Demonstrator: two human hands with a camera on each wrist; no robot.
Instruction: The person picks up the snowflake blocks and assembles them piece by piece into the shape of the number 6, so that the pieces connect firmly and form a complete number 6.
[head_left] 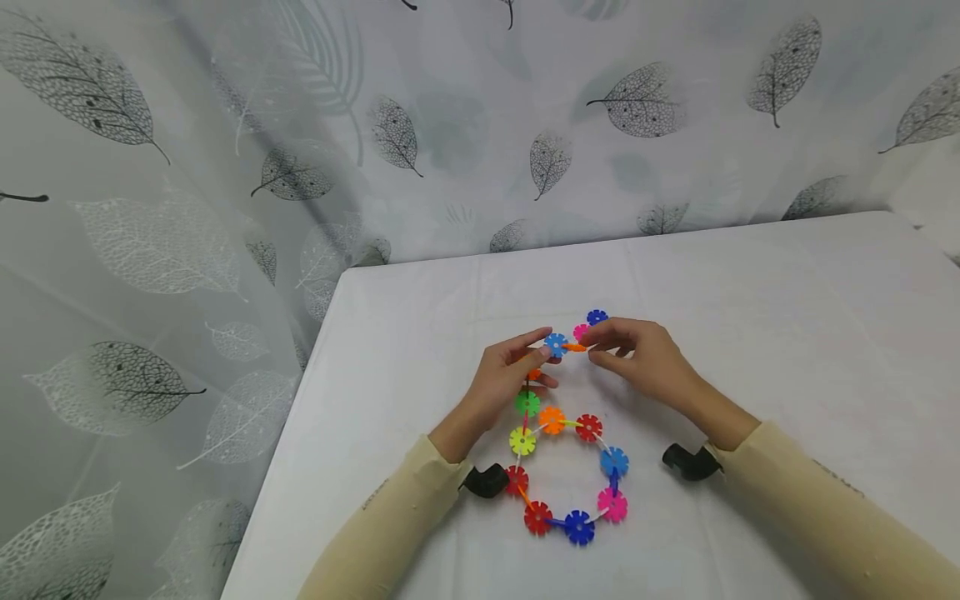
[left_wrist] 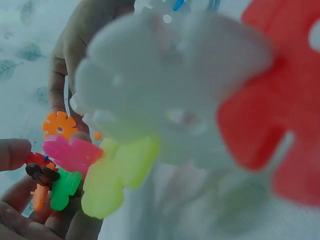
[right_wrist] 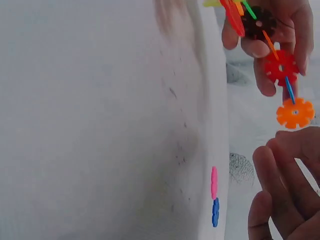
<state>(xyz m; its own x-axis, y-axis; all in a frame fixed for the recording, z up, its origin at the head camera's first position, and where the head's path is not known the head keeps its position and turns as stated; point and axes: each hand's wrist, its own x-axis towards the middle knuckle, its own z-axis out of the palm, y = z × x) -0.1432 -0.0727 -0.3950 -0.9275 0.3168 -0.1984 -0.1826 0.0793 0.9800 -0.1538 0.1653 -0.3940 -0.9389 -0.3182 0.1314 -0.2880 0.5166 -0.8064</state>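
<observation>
A chain of colourful notched plastic discs [head_left: 527, 403] rises from a closed ring of linked discs [head_left: 537, 517] on the table. My left hand [head_left: 502, 375] holds the chain's far end, its thumb and fingers at a red disc [right_wrist: 281, 67]. Beyond that red disc are a light blue disc [head_left: 556, 345] and, at the tip, an orange disc [right_wrist: 295, 113]. My right hand [head_left: 637, 354] is at the orange disc, fingers bent and fingertips beside its edge; the disc shows whole in the right wrist view. A dark disc [right_wrist: 258, 23] sits lower on the chain, near the left fingers.
Loose pink [head_left: 582, 332] and dark blue [head_left: 597, 317] discs lie just past my hands. White cloth covers the table [head_left: 787, 333], and a leaf-patterned curtain [head_left: 465, 150] hangs behind and to the left. Black wrist mounts [head_left: 486, 481] stick out from both sleeves.
</observation>
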